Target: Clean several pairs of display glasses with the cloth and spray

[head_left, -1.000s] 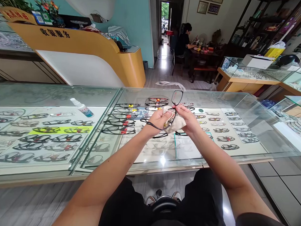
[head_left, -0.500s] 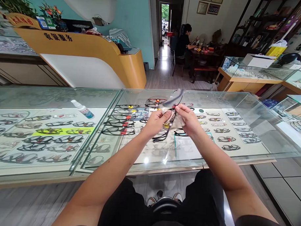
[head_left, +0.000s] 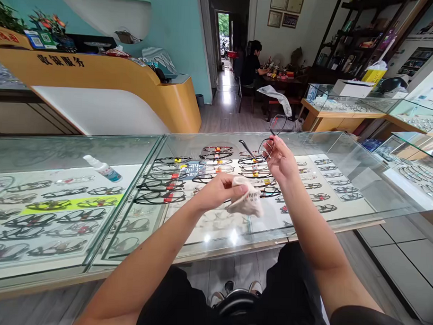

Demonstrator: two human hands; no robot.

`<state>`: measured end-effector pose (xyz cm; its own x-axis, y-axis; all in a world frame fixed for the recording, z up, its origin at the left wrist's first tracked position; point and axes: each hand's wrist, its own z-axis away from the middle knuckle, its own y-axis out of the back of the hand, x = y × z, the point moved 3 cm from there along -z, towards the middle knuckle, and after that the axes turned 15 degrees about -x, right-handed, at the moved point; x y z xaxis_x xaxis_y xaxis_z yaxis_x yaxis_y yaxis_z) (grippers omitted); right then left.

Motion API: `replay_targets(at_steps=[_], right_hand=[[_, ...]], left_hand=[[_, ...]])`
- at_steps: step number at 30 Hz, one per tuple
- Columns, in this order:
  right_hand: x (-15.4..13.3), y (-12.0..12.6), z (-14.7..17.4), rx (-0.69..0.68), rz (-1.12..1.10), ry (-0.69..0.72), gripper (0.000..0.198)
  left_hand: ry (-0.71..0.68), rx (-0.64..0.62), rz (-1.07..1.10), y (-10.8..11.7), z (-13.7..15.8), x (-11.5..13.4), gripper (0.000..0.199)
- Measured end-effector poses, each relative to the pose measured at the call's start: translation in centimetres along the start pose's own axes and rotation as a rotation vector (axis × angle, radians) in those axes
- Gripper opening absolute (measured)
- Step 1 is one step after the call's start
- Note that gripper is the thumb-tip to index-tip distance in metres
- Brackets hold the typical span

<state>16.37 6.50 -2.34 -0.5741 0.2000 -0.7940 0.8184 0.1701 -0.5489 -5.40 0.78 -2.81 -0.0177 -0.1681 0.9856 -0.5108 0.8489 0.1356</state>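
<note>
My right hand (head_left: 281, 160) pinches a pair of thin dark-framed eyeglasses (head_left: 265, 148) by one rim, raised above the glass counter. One temple points left; a whitish, translucent strip (head_left: 280, 99), perhaps a sleeve over the other temple, sticks up beyond the far lens. Lower and to the left, my left hand (head_left: 220, 193) grips a cream cloth (head_left: 246, 201) with dark printing, between thumb and fingers. The cloth hangs apart from the glasses. Beneath both hands, several eyeglasses (head_left: 166, 185) lie in rows, some with red or yellow tags.
A white spray bottle (head_left: 103, 169) with a blue label lies or stands tilted-looking on the left part of the glass display counter (head_left: 196, 237). Across the aisle are an orange reception desk (head_left: 134, 76) and a seated person (head_left: 251, 66) at a table. Another showcase (head_left: 341, 105) stands right.
My hands have moved apart. The right hand has carried the glasses up and to the right, out of the cloth, which stays in my left hand, now lower. The view has shifted slightly right.
</note>
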Motion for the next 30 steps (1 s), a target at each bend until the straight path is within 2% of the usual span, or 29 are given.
replay_targets(at_steps=[2, 5, 10, 13, 15, 17, 20, 23, 25, 30], right_hand=[[-0.1, 0.0, 0.0, -0.016, 0.0, 0.007, 0.028], [-0.2, -0.3, 0.2, -0.054, -0.004, 0.013, 0.025], [0.0, -0.5, 0.4, -0.047, -0.015, -0.012, 0.028], [0.0, -0.5, 0.4, -0.029, 0.0, -0.025, 0.029], [0.0, -0.4, 0.4, -0.019, 0.0, -0.025, 0.028], [-0.1, -0.4, 0.4, -0.013, 0.004, -0.01, 0.029], [-0.2, -0.9, 0.8, -0.015, 0.052, 0.047, 0.033], [0.1, -1.9, 1.6, -0.03, 0.172, 0.129, 0.036], [0.6, -2.7, 2.2, -0.051, 0.237, 0.164, 0.038], [1.8, -3.8, 3.2, -0.086, 0.27, 0.172, 0.037]], left_hand=[[0.047, -0.152, 0.025, -1.2, -0.2, -0.1, 0.054], [0.126, -0.261, -0.018, -2.6, -0.7, -1.2, 0.053], [0.258, -0.224, -0.379, -3.3, -1.2, -3.3, 0.046], [0.247, -0.217, -0.647, -3.5, -1.3, -3.6, 0.047], [0.186, -0.204, -0.77, -3.6, -1.2, -3.2, 0.05], [0.102, -0.113, -0.823, -3.5, -1.0, -2.6, 0.049], [-0.005, 0.155, -0.791, -3.1, -0.4, -1.6, 0.046], [-0.109, 0.4, -0.763, -2.6, 0.1, -1.1, 0.054], [-0.168, 0.483, -0.794, -2.4, 0.2, -1.1, 0.05], [-0.245, 0.555, -0.905, -2.2, 0.0, -1.3, 0.03]])
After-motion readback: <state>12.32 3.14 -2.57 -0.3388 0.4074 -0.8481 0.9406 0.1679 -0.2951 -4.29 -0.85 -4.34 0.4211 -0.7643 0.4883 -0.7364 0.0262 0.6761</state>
